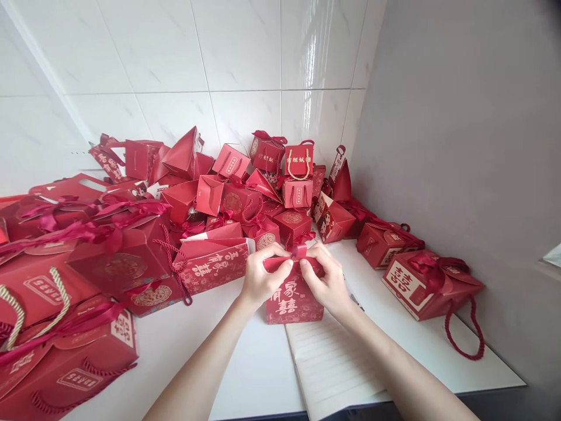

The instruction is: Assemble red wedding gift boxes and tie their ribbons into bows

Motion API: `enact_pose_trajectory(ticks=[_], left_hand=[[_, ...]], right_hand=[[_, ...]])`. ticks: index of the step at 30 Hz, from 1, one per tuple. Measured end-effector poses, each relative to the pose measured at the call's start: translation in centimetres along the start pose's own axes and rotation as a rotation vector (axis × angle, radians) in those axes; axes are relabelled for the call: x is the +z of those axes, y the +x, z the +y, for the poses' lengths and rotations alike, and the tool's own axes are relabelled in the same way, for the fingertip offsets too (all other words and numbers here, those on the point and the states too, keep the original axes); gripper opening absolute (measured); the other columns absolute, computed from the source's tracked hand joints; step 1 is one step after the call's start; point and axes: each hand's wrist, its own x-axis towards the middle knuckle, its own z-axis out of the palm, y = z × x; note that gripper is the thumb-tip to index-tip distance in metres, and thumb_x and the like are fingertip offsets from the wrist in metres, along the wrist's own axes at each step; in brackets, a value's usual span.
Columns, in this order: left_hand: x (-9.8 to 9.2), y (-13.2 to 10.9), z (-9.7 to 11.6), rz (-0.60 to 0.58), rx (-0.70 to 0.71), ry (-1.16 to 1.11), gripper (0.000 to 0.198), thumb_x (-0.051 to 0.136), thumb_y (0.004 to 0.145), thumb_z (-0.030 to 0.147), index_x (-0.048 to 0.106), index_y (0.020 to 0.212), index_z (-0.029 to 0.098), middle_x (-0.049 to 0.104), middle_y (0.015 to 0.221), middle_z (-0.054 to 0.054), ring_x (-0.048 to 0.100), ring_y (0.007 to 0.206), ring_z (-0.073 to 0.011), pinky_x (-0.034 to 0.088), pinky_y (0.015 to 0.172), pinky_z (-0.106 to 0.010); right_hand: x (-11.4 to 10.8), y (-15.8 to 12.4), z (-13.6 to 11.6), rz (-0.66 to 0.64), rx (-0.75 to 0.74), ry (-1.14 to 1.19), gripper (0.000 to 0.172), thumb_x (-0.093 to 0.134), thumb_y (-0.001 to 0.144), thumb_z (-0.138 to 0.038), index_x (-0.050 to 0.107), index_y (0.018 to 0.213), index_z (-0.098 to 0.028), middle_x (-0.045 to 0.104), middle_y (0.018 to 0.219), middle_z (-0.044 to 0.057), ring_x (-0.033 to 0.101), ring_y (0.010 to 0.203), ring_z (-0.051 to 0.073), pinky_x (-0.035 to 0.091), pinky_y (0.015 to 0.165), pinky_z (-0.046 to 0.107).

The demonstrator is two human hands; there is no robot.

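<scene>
A small red gift box (294,307) with pale Chinese characters stands upright on the white table in front of me. My left hand (265,275) pinches the top edge of the box at its left, thumb pressed to the near side. At the right of the same edge, my right hand (326,275) grips with its thumb and fingers. Between the two hands a loop of red ribbon (299,251) rises from the top. The fingers behind the box are partly hidden.
Many red gift boxes (120,263) with ribbons and cord handles pile up along the tiled wall (245,52). An open lined notebook (333,365) lies under my right forearm. Several boxes, one with a dark red cord handle (433,286), stand by the grey wall (456,117).
</scene>
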Motion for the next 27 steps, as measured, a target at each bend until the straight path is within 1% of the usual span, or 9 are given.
enact_pose_trajectory(ticks=[5,10,15,21,27], left_hand=[[0.03,0.01,0.1,0.005,0.001,-0.004,0.011,0.058,0.073,0.024,0.057,0.064,0.018,0.061,0.063,0.0,0.058,0.059,-0.014,0.049,0.06,-0.025],[0.09,-0.04,0.11,0.009,-0.016,0.002,0.011,0.057,0.072,0.024,0.056,0.063,0.018,0.062,0.063,0.0,0.059,0.062,-0.0149,0.05,0.062,-0.026],[0.06,-0.03,0.16,0.005,-0.041,0.004,0.009,0.057,0.073,0.023,0.058,0.066,0.017,0.064,0.065,-0.001,0.06,0.062,-0.0148,0.05,0.062,-0.025],[0.09,0.02,0.1,-0.002,-0.031,-0.018,0.011,0.057,0.073,0.023,0.057,0.064,0.017,0.063,0.063,0.0,0.06,0.06,-0.0147,0.049,0.06,-0.025],[0.21,-0.15,-0.13,-0.012,-0.02,-0.042,0.009,0.057,0.073,0.023,0.058,0.066,0.017,0.063,0.065,0.0,0.058,0.062,-0.0146,0.047,0.06,-0.025]], right_hand=[[0.03,-0.1,0.03,-0.013,0.02,-0.017,0.012,0.049,0.087,-0.017,0.056,0.078,-0.022,0.055,0.071,0.0,0.052,0.065,0.015,0.043,0.06,0.028],[-0.08,-0.24,0.32,-0.02,0.027,-0.02,0.011,0.05,0.087,-0.018,0.056,0.078,-0.022,0.054,0.071,0.0,0.052,0.065,0.015,0.042,0.06,0.028],[-0.06,-0.14,0.02,-0.023,0.062,-0.005,0.013,0.05,0.087,-0.017,0.055,0.076,-0.022,0.053,0.071,-0.001,0.051,0.065,0.014,0.041,0.06,0.027],[0.15,-0.22,-0.05,0.01,0.055,-0.019,0.013,0.049,0.087,-0.017,0.056,0.076,-0.021,0.051,0.07,-0.001,0.05,0.065,0.014,0.041,0.06,0.027],[0.04,-0.41,0.33,-0.026,0.027,0.001,0.012,0.048,0.087,-0.018,0.058,0.082,-0.022,0.053,0.072,0.0,0.051,0.066,0.015,0.042,0.061,0.028]])
